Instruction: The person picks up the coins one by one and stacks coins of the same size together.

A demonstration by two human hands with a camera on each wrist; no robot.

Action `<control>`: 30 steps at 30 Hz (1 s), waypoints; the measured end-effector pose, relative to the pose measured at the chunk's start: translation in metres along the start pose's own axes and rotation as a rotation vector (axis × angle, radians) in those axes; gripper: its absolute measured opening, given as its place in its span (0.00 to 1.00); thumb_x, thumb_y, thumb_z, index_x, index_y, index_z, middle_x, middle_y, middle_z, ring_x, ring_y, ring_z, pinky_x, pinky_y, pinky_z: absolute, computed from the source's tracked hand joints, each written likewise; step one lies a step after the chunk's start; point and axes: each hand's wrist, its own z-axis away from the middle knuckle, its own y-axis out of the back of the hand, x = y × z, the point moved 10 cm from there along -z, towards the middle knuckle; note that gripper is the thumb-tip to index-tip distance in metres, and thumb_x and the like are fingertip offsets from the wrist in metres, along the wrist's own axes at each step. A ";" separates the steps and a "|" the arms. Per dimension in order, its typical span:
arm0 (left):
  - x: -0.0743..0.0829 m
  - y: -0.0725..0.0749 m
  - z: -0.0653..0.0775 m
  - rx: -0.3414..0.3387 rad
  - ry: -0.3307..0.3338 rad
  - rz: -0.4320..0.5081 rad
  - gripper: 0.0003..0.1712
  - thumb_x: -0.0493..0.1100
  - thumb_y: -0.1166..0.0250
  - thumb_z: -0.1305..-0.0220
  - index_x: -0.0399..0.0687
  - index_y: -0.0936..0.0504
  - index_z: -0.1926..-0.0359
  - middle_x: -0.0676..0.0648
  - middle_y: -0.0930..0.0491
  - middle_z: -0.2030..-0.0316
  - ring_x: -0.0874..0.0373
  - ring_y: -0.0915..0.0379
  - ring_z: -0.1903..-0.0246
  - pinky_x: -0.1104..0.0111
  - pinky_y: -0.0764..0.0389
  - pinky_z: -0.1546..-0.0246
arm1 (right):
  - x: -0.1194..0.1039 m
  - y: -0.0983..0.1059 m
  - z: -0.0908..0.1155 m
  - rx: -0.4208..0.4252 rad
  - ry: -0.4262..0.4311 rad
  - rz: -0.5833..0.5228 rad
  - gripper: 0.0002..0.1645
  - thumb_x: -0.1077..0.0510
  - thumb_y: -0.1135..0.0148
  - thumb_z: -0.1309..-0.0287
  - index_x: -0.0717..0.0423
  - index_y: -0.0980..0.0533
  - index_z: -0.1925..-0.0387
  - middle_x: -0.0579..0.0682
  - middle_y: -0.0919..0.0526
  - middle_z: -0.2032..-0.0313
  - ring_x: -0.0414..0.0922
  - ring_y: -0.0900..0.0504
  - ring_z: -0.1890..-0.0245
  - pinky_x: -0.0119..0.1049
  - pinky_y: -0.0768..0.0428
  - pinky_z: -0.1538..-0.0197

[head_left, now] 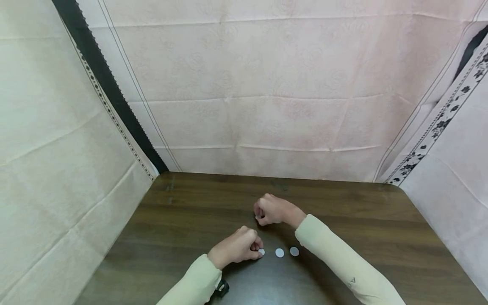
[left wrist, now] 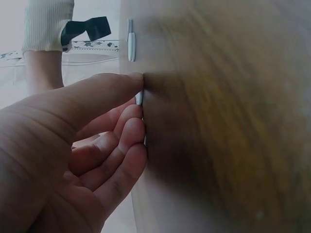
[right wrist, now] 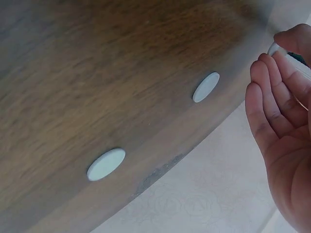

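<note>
On the brown table, my left hand (head_left: 238, 246) pinches a small white disc (head_left: 261, 251) between thumb and fingers. That disc (left wrist: 139, 98) shows edge-on at the tabletop in the left wrist view, partly covered by the thumb and fingertips. Farther back, my right hand (head_left: 274, 209) is curled with a second white disc in its pinch. The right wrist view shows this disc (right wrist: 273, 48) between thumb and fingertips, mostly hidden by them. Two more white discs lie flat just right of the left hand, a nearer one (head_left: 279, 253) and a farther one (head_left: 294, 251).
The wooden table (head_left: 171, 237) has a straight far edge with rounded corners. A pale cloth (head_left: 282, 84) hangs behind it, with more cloth at the left (head_left: 57, 169) and right (head_left: 457, 182). The right forearm (head_left: 343, 258) slants across the table beside the loose discs.
</note>
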 end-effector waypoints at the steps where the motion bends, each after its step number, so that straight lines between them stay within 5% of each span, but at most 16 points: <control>1: 0.000 0.000 0.000 0.000 -0.002 -0.001 0.03 0.40 0.25 0.34 0.46 0.07 0.62 0.59 0.13 0.71 0.77 0.27 0.73 0.84 0.24 0.68 | 0.000 0.000 0.002 -0.001 0.002 -0.004 0.04 0.60 0.27 0.39 0.55 0.14 0.63 0.44 0.11 0.69 0.31 0.18 0.72 0.27 0.17 0.65; 30: -0.002 -0.001 0.002 0.015 0.006 0.016 0.03 0.41 0.25 0.34 0.46 0.07 0.63 0.59 0.12 0.71 0.78 0.26 0.73 0.84 0.23 0.67 | -0.030 0.010 0.054 -0.022 0.046 -0.047 0.05 0.60 0.26 0.42 0.55 0.14 0.64 0.44 0.11 0.69 0.28 0.17 0.71 0.22 0.19 0.65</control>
